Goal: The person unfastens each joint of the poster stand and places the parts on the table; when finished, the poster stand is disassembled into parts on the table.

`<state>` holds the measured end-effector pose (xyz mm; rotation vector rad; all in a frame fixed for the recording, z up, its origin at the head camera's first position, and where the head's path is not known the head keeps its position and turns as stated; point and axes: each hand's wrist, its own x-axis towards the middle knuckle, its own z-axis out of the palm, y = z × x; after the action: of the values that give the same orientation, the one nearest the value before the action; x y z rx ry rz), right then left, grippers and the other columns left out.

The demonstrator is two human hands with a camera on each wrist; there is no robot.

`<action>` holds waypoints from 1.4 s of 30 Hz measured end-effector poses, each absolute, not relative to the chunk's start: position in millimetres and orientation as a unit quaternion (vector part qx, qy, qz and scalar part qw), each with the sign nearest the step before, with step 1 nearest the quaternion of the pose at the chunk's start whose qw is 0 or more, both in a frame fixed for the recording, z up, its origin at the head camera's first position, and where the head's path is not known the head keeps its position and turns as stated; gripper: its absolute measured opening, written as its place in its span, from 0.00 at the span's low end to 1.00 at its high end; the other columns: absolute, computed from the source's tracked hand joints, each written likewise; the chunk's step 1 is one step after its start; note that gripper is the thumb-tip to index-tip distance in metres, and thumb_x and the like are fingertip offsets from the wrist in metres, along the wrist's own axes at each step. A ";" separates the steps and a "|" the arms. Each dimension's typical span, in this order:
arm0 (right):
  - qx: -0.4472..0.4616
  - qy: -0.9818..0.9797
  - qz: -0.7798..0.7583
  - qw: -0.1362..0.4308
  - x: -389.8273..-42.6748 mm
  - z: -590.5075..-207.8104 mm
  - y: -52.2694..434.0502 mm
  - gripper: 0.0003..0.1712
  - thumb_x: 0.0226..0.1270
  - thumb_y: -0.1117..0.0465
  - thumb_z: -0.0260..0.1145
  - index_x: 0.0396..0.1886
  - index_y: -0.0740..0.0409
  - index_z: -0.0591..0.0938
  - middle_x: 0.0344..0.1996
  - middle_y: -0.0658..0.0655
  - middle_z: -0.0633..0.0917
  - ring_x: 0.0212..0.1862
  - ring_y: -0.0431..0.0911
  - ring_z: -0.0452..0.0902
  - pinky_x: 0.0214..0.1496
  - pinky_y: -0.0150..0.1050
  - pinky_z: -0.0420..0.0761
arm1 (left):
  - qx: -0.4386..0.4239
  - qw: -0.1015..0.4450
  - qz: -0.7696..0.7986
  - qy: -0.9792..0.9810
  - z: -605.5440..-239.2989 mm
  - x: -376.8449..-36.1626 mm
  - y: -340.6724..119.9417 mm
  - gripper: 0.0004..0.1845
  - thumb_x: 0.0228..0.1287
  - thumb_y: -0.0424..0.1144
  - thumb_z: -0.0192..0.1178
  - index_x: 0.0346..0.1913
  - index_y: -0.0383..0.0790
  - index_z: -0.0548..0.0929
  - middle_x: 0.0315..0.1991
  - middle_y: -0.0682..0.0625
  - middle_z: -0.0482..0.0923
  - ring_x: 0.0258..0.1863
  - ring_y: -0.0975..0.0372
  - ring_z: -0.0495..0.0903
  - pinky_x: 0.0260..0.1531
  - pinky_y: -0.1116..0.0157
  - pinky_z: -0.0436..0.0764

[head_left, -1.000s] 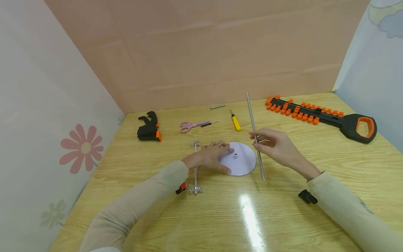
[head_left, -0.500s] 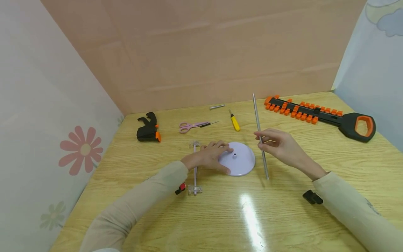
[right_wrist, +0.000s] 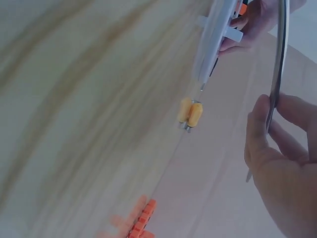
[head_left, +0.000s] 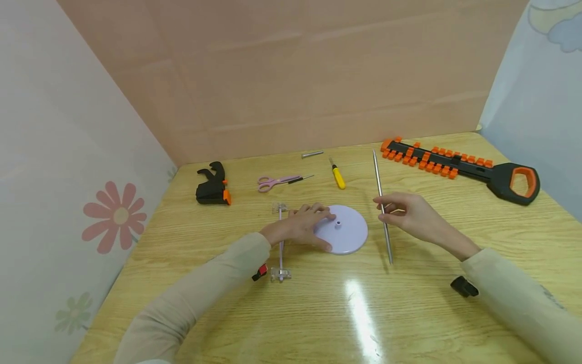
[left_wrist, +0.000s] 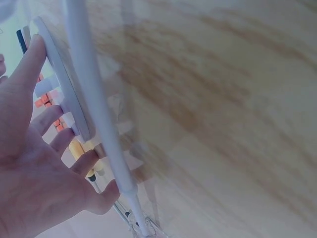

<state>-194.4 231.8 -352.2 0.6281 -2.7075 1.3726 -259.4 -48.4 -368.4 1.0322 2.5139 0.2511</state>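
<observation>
Scissors and screwdriver lie behind the disc.

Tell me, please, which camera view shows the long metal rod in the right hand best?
The head view: the whole metal rod shows there, pinched near its middle by the right hand, beside the white disc. The right wrist view shows only a blurred stretch of it between thumb and fingers. In the left wrist view I cannot make it out.

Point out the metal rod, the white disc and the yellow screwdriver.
metal rod [head_left: 377,174], head view, on the bare shaft above the right hand.
white disc [head_left: 350,233], head view, on its flat top right of the hole.
yellow screwdriver [head_left: 338,177], head view, on the handle.
</observation>
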 end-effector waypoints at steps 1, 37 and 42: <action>0.201 -0.877 0.435 0.015 -194.2 -352.9 233.6 0.21 0.61 0.70 0.66 0.55 0.71 0.77 0.47 0.67 0.80 0.43 0.52 0.79 0.40 0.32 0.80 | 0.370 0.205 0.090 0.901 -368.4 -259.4 -48.3 0.44 0.53 0.65 0.63 0.72 0.59 0.59 0.71 0.54 0.50 0.64 0.53 0.55 0.55 0.50 0.57; 0.211 -0.893 0.382 -0.105 -192.3 -371.5 263.0 0.27 0.56 0.63 0.72 0.52 0.73 0.77 0.37 0.57 0.80 0.37 0.44 0.78 0.33 0.35 0.78 | 0.369 0.207 0.104 0.900 -367.3 -257.9 -47.6 0.44 0.53 0.63 0.64 0.72 0.58 0.60 0.71 0.53 0.51 0.64 0.53 0.55 0.54 0.49 0.57; 0.212 -0.894 0.382 -0.099 -193.7 -372.3 263.1 0.26 0.56 0.62 0.73 0.52 0.72 0.78 0.36 0.56 0.80 0.35 0.44 0.78 0.30 0.35 0.78 | 0.375 0.196 0.092 0.901 -368.5 -258.3 -47.1 0.44 0.52 0.65 0.64 0.71 0.58 0.60 0.71 0.53 0.51 0.63 0.53 0.56 0.52 0.50 0.58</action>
<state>-193.7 263.1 -372.3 0.7123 -3.0006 1.2831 -258.3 -47.1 -368.5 1.0508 2.5241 0.2580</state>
